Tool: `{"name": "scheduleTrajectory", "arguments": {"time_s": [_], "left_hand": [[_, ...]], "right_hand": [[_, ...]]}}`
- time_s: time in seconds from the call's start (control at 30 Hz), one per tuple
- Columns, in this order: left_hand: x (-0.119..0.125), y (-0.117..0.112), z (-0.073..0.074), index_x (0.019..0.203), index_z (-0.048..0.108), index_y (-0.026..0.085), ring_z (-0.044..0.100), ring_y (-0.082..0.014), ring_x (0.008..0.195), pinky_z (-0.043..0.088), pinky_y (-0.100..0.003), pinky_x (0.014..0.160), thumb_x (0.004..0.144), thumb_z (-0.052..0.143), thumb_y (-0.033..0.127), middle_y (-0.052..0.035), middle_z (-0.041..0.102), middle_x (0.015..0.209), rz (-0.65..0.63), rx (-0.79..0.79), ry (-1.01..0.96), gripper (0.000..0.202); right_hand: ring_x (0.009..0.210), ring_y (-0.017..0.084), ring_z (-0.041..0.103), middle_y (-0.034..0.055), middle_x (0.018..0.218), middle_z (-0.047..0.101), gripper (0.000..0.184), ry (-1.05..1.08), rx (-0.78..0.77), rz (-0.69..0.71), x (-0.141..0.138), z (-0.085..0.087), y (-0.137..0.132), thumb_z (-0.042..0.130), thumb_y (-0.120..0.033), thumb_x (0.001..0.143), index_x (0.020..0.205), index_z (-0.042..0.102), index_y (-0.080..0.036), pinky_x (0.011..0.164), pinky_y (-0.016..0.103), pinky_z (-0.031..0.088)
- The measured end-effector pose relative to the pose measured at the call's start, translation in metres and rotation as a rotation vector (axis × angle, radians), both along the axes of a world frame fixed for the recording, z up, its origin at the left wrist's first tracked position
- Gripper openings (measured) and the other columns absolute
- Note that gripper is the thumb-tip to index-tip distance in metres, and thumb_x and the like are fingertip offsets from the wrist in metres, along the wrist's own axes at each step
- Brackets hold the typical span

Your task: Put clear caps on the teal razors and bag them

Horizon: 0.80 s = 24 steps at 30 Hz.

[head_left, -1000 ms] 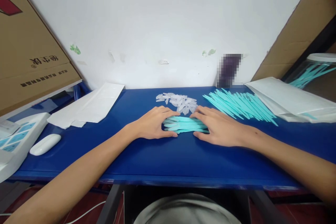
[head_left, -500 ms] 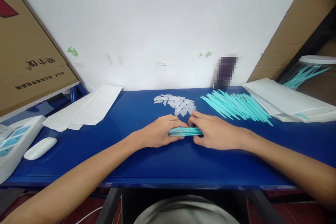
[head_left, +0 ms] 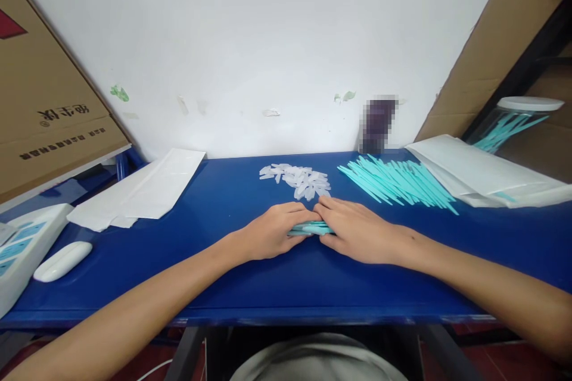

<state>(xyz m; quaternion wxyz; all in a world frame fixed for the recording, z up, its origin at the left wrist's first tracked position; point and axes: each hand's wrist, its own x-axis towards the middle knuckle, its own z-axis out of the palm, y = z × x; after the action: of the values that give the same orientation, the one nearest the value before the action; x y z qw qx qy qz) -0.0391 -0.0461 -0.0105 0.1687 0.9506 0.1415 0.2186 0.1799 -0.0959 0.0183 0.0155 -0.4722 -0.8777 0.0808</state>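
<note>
Low over the blue table (head_left: 250, 286), a short bundle of thin teal sticks (head_left: 309, 228) lies crosswise between my two hands. My left hand (head_left: 273, 231) is closed round its left part, thumb at the near side. From the other end my right hand (head_left: 357, 231) grips it, with the fingertips of both hands almost meeting. Most of the bundle is hidden by fingers. Just beyond my hands lies a heap of small translucent white pieces (head_left: 300, 180). To the right of that spreads a pile of long teal sticks (head_left: 397, 181).
White paper sheets (head_left: 165, 184) lie at the left, near a white mouse-shaped object (head_left: 63, 261) and a white device with blue panels (head_left: 31, 241). At the right are white envelopes (head_left: 478, 169) and a lidded jar (head_left: 527, 106) with teal sticks. Cardboard (head_left: 58, 71) stands at the left.
My right hand has slid left along the bundle, nearer my left hand, so less of the sticks shows. The camera view has shifted slightly.
</note>
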Motion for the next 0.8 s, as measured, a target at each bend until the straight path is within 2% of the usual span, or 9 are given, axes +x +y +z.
{"name": "scheduleTrajectory", "arguments": {"time_s": [0.1,0.23,0.33,0.4,0.5,0.6,0.7,0.8], "left_hand": [[-0.001,0.0,-0.001,0.134,0.056,0.02,0.063,-0.0198,0.1,0.05,-0.031,0.087,0.098,0.057,0.02,-0.0095,0.067,0.115,-0.013,-0.013,-0.037,0.036],[0.0,-0.002,0.0,0.14,0.051,0.025,0.062,-0.0194,0.105,0.05,-0.032,0.09,0.099,0.056,0.022,-0.0083,0.066,0.122,0.006,-0.061,-0.085,0.041],[-0.001,-0.005,0.007,0.141,0.051,0.025,0.062,-0.0212,0.107,0.05,-0.035,0.093,0.097,0.061,0.028,-0.0099,0.065,0.121,0.017,-0.075,-0.142,0.045],[-0.002,-0.006,0.014,0.141,0.052,0.025,0.062,-0.022,0.104,0.051,-0.035,0.091,0.094,0.065,0.033,-0.0109,0.064,0.121,0.03,-0.072,-0.227,0.049],[-0.002,-0.003,0.025,0.139,0.055,0.023,0.061,-0.0218,0.105,0.052,-0.034,0.086,0.098,0.058,0.037,-0.0121,0.062,0.125,0.062,-0.132,-0.424,0.043],[0.005,0.001,0.039,0.132,0.062,0.021,0.062,-0.0223,0.109,0.051,-0.034,0.088,0.103,0.046,0.04,-0.0118,0.063,0.125,0.089,-0.244,-0.594,0.037],[0.024,-0.001,0.058,0.123,0.067,0.019,0.063,-0.0222,0.111,0.051,-0.033,0.09,0.105,0.04,0.043,-0.0103,0.067,0.12,0.054,-0.326,-0.661,0.04],[0.051,-0.009,0.081,0.115,0.071,0.019,0.065,-0.0204,0.107,0.051,-0.033,0.091,0.106,0.038,0.045,-0.0094,0.07,0.116,-0.029,-0.317,-0.583,0.043]], "right_hand": [[0.099,0.029,0.06,0.0131,0.11,0.06,0.015,0.006,0.0,0.008,0.003,-0.001,0.003,0.049,-0.029,0.093,0.1,0.057,-0.017,0.087,0.045,0.046],[0.102,0.032,0.063,0.016,0.113,0.065,0.022,0.012,-0.016,-0.006,0.005,-0.001,0.006,0.049,-0.027,0.092,0.105,0.063,-0.016,0.089,0.046,0.043],[0.087,0.027,0.064,0.0096,0.097,0.069,0.017,0.036,0.015,0.02,0.003,0.001,0.006,0.049,-0.025,0.093,0.095,0.063,-0.018,0.088,0.046,0.038],[0.072,0.021,0.059,0.0047,0.084,0.067,0.014,0.082,0.052,0.038,0.002,0.002,0.006,0.049,-0.025,0.093,0.09,0.06,-0.018,0.086,0.045,0.035],[0.067,0.018,0.052,0.0017,0.072,0.063,0.015,0.171,0.115,0.038,0.001,0.003,0.006,0.05,-0.027,0.093,0.081,0.056,-0.019,0.083,0.041,0.034],[0.067,0.019,0.052,0.0007,0.066,0.06,0.019,0.372,0.133,0.004,0.0,0.002,0.007,0.052,-0.031,0.092,0.076,0.055,-0.02,0.072,0.034,0.036],[0.055,0.015,0.053,-0.0018,0.057,0.059,0.028,0.685,-0.026,-0.041,-0.001,0.001,0.007,0.054,-0.036,0.094,0.071,0.052,-0.021,0.061,0.03,0.04],[0.054,0.016,0.061,-0.001,0.055,0.064,0.029,0.974,-0.175,-0.023,-0.003,-0.002,0.007,0.059,-0.041,0.093,0.072,0.056,-0.02,0.061,0.03,0.047]]}}
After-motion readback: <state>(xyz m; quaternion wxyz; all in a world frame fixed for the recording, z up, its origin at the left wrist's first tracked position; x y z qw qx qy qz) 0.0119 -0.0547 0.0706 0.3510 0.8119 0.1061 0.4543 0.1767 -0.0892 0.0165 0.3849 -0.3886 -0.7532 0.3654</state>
